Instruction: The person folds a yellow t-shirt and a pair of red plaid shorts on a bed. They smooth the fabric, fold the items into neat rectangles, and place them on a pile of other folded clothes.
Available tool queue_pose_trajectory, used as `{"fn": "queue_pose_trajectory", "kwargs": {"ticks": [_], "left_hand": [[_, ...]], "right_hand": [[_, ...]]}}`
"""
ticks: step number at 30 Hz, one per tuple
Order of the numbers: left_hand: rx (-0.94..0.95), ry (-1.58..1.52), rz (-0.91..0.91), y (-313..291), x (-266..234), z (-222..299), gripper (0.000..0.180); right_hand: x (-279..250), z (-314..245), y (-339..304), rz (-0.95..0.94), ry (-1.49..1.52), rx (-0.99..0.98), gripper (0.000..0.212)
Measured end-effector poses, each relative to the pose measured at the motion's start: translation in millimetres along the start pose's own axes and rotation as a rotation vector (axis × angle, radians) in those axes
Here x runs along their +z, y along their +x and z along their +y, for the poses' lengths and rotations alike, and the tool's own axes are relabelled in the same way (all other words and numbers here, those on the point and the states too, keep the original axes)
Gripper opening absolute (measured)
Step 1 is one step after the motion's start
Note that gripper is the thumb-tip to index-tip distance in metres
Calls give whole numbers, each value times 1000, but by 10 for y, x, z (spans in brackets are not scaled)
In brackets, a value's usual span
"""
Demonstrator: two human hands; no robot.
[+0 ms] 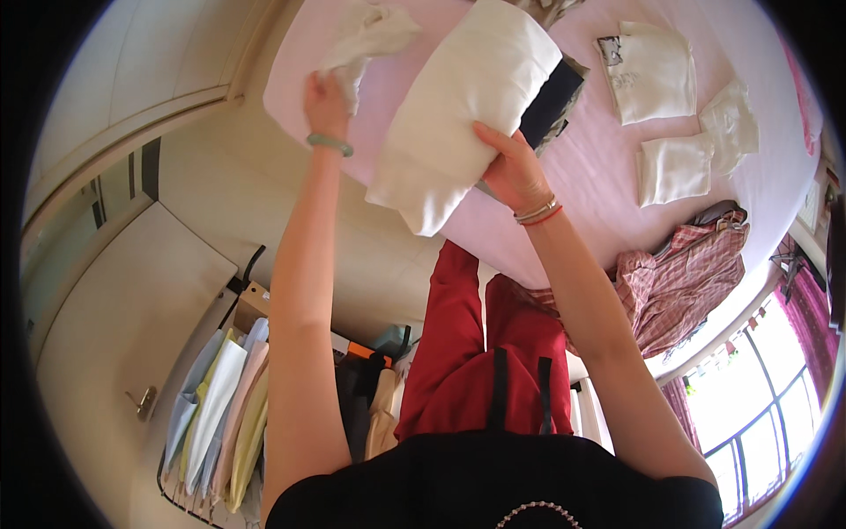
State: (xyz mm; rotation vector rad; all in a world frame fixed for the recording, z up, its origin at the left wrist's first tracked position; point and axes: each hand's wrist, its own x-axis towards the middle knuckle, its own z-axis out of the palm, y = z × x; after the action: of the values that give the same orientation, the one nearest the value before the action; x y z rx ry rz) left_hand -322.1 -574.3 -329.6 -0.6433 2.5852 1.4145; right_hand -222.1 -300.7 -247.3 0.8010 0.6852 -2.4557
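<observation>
Holding a broad white cloth [471, 97] over the pink bed [586, 185] is the right hand [514, 167], the left hand [327, 104] closed on rumpled pale cloth [374, 35] farther left, work seemingly partway: white garments [656, 78] folded far right, a plaid shirt [692, 269] crumpled near right.

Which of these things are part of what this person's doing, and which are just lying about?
In use, it seems:
- large white cloth, held by the right hand
- smaller white cloth, at the left hand

Apparently just around:
- plaid garment
- hanging clothes
- door
</observation>
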Motion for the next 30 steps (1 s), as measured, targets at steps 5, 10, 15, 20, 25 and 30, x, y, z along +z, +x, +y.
{"fn": "queue_pose_trajectory", "kwargs": {"ticks": [5,10,15,20,25,30], "left_hand": [[-147,-921,201,-351,-709,535,43],[-331,-1325,8,-671,-1196,300,52],[-326,-1321,-104,-929,-1203,330,54],[-338,-1301,-103,-1011,-1122,347,55],[-356,-1286,-176,-1096,-892,512,56],[-383,-1386,-327,-1296,-711,701,68]], "right_hand": [[72,103,582,-42,61,-47,47],[335,313,1041,-77,110,-17,41],[258,411,1464,-30,159,71,43],[6,601,1737,64,181,64,46],[208,587,1610,111,-1,-115,46],[397,474,714,399,-691,-184,45]]}}
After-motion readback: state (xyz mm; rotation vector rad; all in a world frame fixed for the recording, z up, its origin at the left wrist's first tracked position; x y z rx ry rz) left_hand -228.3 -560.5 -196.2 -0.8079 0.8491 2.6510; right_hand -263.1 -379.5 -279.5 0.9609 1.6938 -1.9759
